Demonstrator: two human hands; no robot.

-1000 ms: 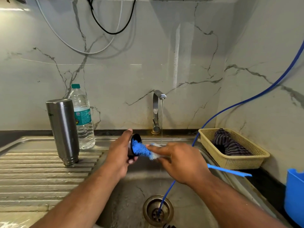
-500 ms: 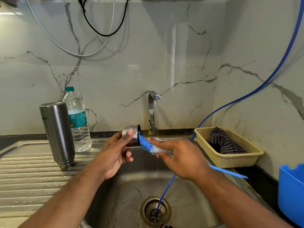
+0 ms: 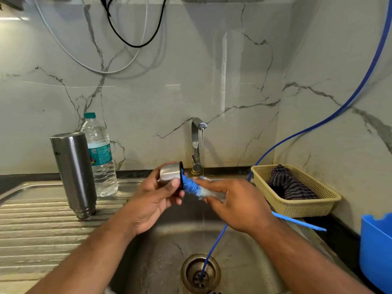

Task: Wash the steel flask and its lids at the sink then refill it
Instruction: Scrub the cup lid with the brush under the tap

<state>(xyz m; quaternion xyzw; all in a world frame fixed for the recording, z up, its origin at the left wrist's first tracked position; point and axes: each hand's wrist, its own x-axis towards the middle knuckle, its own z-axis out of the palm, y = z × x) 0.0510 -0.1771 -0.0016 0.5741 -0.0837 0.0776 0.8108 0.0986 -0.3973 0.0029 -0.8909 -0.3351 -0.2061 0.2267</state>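
My left hand (image 3: 157, 196) grips a steel flask lid (image 3: 169, 172) over the sink (image 3: 148, 251), its black-rimmed opening turned right. My right hand (image 3: 235, 200) holds a blue-and-white bottle brush (image 3: 192, 185); the bristles push into the lid's opening and the blue handle sticks out past my wrist to the right. Behind them the tap (image 3: 196, 143) runs a thin stream of water. The steel flask (image 3: 73, 172) stands mouth down on the ribbed drainboard (image 3: 31, 225) at the left.
A clear plastic water bottle (image 3: 99, 155) stands behind the flask. A cream basket (image 3: 297, 206) with a striped cloth sits right of the sink. A blue hose (image 3: 214, 245) hangs into the drain. A blue plastic container (image 3: 375, 247) is at the right edge.
The lid has turned in my left hand, from opening facing me to steel side showing. The brush keeps working at its opening.
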